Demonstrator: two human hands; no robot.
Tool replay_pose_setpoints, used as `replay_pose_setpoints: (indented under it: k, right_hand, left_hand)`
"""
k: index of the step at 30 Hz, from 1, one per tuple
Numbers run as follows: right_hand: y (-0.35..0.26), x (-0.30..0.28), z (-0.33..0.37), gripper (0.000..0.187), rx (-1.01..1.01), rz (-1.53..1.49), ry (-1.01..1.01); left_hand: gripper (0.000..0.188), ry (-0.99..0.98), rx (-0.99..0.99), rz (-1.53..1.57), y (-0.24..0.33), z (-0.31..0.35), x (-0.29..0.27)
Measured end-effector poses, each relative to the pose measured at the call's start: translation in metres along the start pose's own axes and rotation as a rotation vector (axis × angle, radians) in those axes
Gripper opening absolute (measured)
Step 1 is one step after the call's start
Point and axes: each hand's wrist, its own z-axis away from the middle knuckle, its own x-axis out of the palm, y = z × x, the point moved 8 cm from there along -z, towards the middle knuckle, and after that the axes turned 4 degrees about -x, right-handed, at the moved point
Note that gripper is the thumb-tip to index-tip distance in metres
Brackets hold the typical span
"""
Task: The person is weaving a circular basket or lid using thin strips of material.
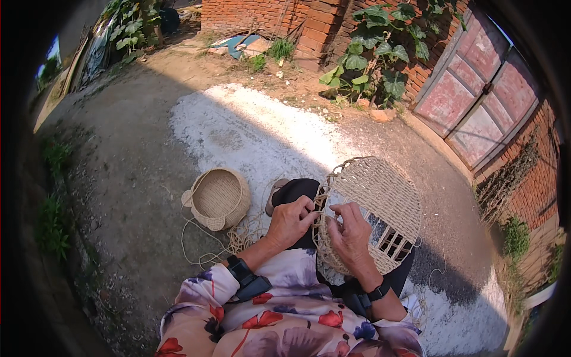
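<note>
On my lap lies a large, rounded piece of straw-coloured wickerwork, closely woven at the top with open slots lower down. Its left border is a looped, braided edge. At that edge my left hand is closed, thumb and fingers pinching the braid. Just to its right, my right hand is bent over the piece with thumb and forefinger drawn together; whatever is between them is too small to make out. A round woven basket with small side tabs stands on the ground to my left.
Loose cord lies tangled beside the basket. White powder covers part of the ground ahead. A brick wall, leafy plants and a faded red double door stand beyond. My legs support the wickerwork.
</note>
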Motion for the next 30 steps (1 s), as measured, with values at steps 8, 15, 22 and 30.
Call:
replay_pose_setpoints:
  k: [8,15,22,30]
  right_hand:
    - [0.008,0.003,0.003,0.02,0.08,-0.137,0.059]
    - [0.025,0.003,0.011,0.022,0.148,-0.22,0.128]
    - [0.015,0.009,0.001,0.04,0.128,-0.163,-0.001]
    - [0.04,0.035,-0.006,0.028,0.271,-0.375,-0.26]
  left_hand:
    - [0.016,0.044,0.334,-0.014,0.021,-0.01,0.003]
    - [0.017,-0.482,-0.328,0.601,-0.02,-0.011,0.027]
    - [0.021,-0.633,-0.456,0.7,-0.019,-0.006,0.037]
    - [0.026,-0.561,-0.366,0.549,-0.023,0.003,0.037]
